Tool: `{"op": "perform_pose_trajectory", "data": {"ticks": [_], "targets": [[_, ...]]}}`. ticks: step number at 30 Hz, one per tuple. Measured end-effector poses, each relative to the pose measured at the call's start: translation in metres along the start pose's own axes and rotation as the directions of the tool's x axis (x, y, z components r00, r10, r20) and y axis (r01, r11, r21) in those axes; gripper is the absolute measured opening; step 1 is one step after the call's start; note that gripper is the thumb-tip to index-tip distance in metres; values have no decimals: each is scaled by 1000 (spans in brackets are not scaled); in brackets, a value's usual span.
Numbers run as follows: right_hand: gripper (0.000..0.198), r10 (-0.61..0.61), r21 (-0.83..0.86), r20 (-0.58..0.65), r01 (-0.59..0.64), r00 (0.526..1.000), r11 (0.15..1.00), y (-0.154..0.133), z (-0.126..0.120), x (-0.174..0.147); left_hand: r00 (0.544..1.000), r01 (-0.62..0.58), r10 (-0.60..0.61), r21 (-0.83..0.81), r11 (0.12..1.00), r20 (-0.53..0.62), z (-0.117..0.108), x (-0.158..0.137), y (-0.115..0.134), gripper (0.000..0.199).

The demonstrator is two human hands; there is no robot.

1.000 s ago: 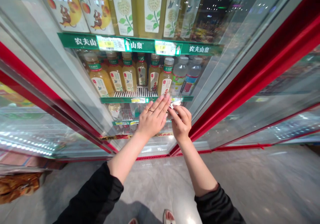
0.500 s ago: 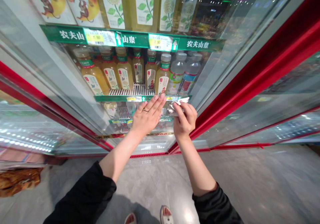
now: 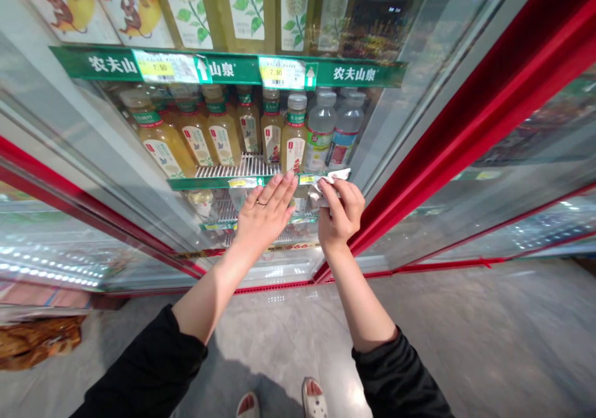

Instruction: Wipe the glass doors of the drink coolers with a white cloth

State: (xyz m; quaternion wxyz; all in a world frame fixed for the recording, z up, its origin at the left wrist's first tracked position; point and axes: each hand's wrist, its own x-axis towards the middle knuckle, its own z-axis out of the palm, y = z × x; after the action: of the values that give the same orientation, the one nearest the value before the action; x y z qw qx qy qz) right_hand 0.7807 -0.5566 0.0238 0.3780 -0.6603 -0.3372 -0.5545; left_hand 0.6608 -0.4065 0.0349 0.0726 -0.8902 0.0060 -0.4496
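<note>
My left hand (image 3: 264,216) lies flat with fingers stretched out, a ring on one of them, against or just in front of the glass door (image 3: 279,271) of a drinks cooler. To its right, my right hand (image 3: 342,216) pinches a crumpled white tissue (image 3: 339,174) between thumb and fingers, close to the same glass. Whether the tissue touches the pane, I cannot tell. Behind the glass, just above the hands, stands a tea bottle (image 3: 294,138) with a green-banded neck, among several alike. Clear bottles (image 3: 321,126) are beside it.
A red door frame (image 3: 447,138) slants along the right, and another red frame (image 3: 93,210) runs on the left. Green shelf strips (image 3: 242,67) carry price tags. Grey floor (image 3: 279,337) lies below, with my shoes (image 3: 314,399) on it. A brown wooden piece (image 3: 41,342) sits at lower left.
The view has shifted slightly, so the shelves and my left hand appear a little further left. Both hands keep nearly the same pose, and the tissue stays in my right hand.
</note>
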Motion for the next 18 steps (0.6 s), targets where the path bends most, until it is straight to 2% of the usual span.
{"op": "perform_pose_trajectory", "data": {"ticks": [3, 6, 10, 14, 16, 18], "targets": [[33, -138, 149, 135, 117, 981, 982, -3, -5, -10, 999, 21, -19, -34, 999, 48, 1, -3, 0, 95], [34, -210, 203, 164, 175, 964, 963, 7, -20, -20, 999, 22, -20, -31, 999, 48, 2, -4, 0, 95], [36, -66, 87, 49, 61, 997, 994, 25, -30, -15, 999, 7, -7, -25, 1000, 38, -3, -1, 2, 92], [39, 68, 37, -144, -64, 987, 997, 28, -18, 4, 998, 7, -5, -33, 999, 55, -10, 0, 3, 84], [41, 77, 35, -167, -72, 983, 997, 27, -14, 8, 995, 21, -12, -94, 995, 98, -11, 0, 3, 86], [43, 58, 7, -116, -57, 992, 998, 28, -15, 3, 987, 38, -9, -183, 982, 159, -10, 2, 4, 91]]}}
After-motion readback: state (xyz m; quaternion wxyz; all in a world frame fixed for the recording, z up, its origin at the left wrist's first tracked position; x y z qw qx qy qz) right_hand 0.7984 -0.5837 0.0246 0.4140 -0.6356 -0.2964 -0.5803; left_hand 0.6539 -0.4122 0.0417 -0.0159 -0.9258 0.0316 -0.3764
